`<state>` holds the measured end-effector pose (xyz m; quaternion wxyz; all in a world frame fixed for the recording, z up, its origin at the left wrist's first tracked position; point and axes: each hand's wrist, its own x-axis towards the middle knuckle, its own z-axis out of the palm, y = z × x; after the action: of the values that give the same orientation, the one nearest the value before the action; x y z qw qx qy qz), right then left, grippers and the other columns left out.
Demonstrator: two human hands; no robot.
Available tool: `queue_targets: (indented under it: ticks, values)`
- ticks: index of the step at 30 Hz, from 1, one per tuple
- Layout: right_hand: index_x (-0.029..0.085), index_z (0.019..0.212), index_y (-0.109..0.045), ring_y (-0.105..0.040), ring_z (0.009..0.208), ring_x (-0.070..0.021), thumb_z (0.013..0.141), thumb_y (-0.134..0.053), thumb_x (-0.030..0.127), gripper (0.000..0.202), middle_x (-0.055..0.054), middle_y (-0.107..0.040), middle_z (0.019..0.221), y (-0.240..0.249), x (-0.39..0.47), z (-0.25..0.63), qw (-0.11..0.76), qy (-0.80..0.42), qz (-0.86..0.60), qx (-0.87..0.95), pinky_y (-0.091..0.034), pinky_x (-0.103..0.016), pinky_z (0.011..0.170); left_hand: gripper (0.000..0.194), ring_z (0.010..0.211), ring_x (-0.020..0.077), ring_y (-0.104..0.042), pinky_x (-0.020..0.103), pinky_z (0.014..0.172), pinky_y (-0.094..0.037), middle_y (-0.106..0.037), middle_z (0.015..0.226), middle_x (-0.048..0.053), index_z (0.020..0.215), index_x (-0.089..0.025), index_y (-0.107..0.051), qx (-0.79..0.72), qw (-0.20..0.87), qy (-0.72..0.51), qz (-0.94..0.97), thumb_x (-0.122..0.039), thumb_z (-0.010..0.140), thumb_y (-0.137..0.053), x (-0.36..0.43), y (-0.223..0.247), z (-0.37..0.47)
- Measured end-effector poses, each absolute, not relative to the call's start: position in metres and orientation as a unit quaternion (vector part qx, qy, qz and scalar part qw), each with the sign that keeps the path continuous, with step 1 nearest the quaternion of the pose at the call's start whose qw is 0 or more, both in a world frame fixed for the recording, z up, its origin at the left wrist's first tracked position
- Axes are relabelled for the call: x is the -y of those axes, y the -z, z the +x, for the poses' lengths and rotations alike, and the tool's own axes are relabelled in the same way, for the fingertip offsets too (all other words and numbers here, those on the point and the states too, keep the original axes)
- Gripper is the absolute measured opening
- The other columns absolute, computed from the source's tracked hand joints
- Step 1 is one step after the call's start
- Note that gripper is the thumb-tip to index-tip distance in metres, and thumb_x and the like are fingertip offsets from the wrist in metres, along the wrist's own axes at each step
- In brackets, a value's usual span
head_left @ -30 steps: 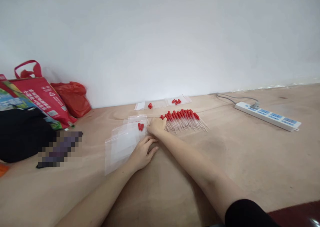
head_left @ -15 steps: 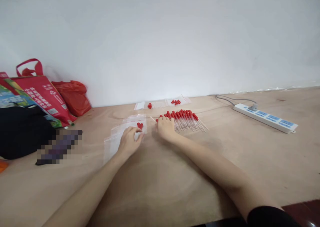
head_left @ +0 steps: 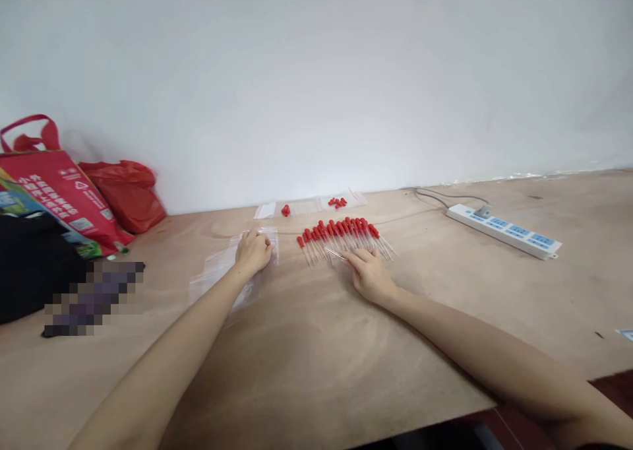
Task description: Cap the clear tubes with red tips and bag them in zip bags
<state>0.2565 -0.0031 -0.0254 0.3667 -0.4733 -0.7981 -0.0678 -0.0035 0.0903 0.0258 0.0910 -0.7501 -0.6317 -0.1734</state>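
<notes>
My right hand (head_left: 370, 275) pinches a thin clear glass tube (head_left: 335, 254) just in front of the row of droppers. No red bulb shows on that tube. The droppers (head_left: 341, 229) lie side by side, red rubber bulbs toward the wall and clear stems toward me. My left hand (head_left: 254, 251) is curled over the clear zip bags (head_left: 212, 265), its fingertips turned in; what they hold, if anything, is hidden. Farther back, loose red bulbs (head_left: 338, 202) and a red bulb cluster (head_left: 285, 210) rest on or by more bags near the wall.
A white power strip (head_left: 504, 231) with a grey cable lies at the right. On the left stand a pink shopping bag (head_left: 59, 192), a red plastic bag (head_left: 123, 196) and a black cloth item (head_left: 34, 265). A blurred dark object (head_left: 96, 298) lies before them.
My right hand has moved right and toward me, off the row's left end, and now has a glass tube. My left hand has curled up over where two red bulbs lay. The view has shifted right.
</notes>
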Motion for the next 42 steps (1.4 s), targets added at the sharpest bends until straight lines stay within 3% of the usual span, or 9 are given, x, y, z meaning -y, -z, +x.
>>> queue_targets:
  ticks: [4,6,9,15,23,30,34,39,42]
  values:
    - [0.016,0.091,-0.053,-0.052,0.076,-0.0169,0.084,-0.035,0.012,0.02,-0.007,-0.06,0.084,0.024,0.002,0.253,0.375,0.023,-0.467,0.8,-0.026,-0.031,0.072,0.012,0.082,0.0189,-0.055,0.031,0.076,-0.043,-0.057,0.084,0.005,0.081,-0.017,-0.05,0.594,0.049,0.244,-0.765,-0.026,0.079,-0.043,-0.066,-0.025,0.001]
    - [0.015,0.089,-0.052,-0.052,0.076,-0.0164,0.083,-0.036,0.012,0.017,-0.006,-0.06,0.084,0.023,0.004,0.251,0.379,-0.002,-0.461,0.802,-0.027,-0.031,0.073,0.015,0.066,0.0144,-0.056,0.028,0.063,-0.046,-0.056,0.075,0.002,0.088,-0.017,-0.043,0.537,-0.12,0.362,-0.752,-0.029,0.08,-0.041,-0.045,-0.018,0.007]
    - [0.016,0.089,-0.05,-0.052,0.076,-0.0158,0.082,-0.037,0.013,0.015,-0.005,-0.06,0.082,0.022,0.011,0.247,0.368,-0.033,-0.437,0.82,-0.027,-0.031,0.073,0.023,0.064,0.013,-0.057,0.025,0.056,-0.046,-0.056,0.073,0.0,0.094,-0.018,-0.038,0.463,-0.296,0.431,-0.716,-0.033,0.078,-0.044,-0.012,-0.007,0.016]
    - [0.017,0.097,-0.05,-0.052,0.073,-0.0144,0.083,-0.035,0.013,0.021,-0.005,-0.06,0.082,0.019,0.023,0.239,0.33,-0.049,-0.395,0.856,-0.025,-0.03,0.072,0.022,0.087,0.0169,-0.058,0.031,0.081,-0.045,-0.062,0.089,0.006,0.084,-0.015,-0.058,0.44,-0.435,0.384,-0.686,-0.033,0.072,-0.053,0.014,0.002,0.023]
    - [0.016,0.095,-0.052,-0.052,0.073,-0.0151,0.083,-0.036,0.013,0.02,-0.005,-0.06,0.081,0.02,0.025,0.234,0.311,-0.048,-0.385,0.867,-0.023,-0.031,0.073,0.024,0.068,0.0132,-0.06,0.027,0.068,-0.047,-0.062,0.072,0.0,0.075,-0.015,-0.053,0.466,-0.475,0.406,-0.626,-0.032,0.063,-0.066,0.014,0.005,0.023]
    - [0.016,0.096,-0.053,-0.052,0.073,-0.0146,0.083,-0.037,0.014,0.021,-0.005,-0.061,0.082,0.02,0.026,0.23,0.319,-0.06,-0.374,0.869,-0.022,-0.031,0.074,0.034,0.071,0.0149,-0.062,0.03,0.071,-0.049,-0.063,0.074,0.001,0.081,-0.015,-0.053,0.439,-0.506,0.422,-0.611,-0.038,0.061,-0.068,0.016,0.001,0.025]
    - [0.017,0.099,-0.055,-0.05,0.069,-0.0135,0.084,-0.038,0.015,0.023,-0.004,-0.06,0.078,0.019,0.026,0.231,0.316,-0.071,-0.37,0.871,-0.022,-0.031,0.073,0.034,0.066,0.0134,-0.059,0.027,0.065,-0.049,-0.063,0.07,0.001,0.089,-0.015,-0.058,0.442,-0.483,0.385,-0.65,-0.039,0.065,-0.064,0.016,0.002,0.026]
    - [0.019,0.101,-0.056,-0.051,0.068,-0.0126,0.085,-0.039,0.019,0.023,-0.003,-0.061,0.076,0.017,0.024,0.234,0.3,-0.086,-0.357,0.88,-0.022,-0.03,0.072,0.025,0.059,0.0119,-0.055,0.025,0.058,-0.048,-0.06,0.066,0.001,0.074,-0.015,-0.062,0.427,-0.42,0.351,-0.72,-0.039,0.07,-0.058,0.019,0.003,0.027]
    - [0.02,0.1,-0.058,-0.052,0.069,-0.0121,0.085,-0.04,0.017,0.023,-0.003,-0.063,0.082,0.015,0.023,0.237,0.289,-0.096,-0.347,0.887,-0.021,-0.03,0.073,0.023,0.053,0.0106,-0.052,0.023,0.052,-0.045,-0.056,0.064,0.0,0.077,-0.016,-0.063,0.424,-0.39,0.34,-0.743,-0.037,0.072,-0.055,0.021,0.003,0.026]
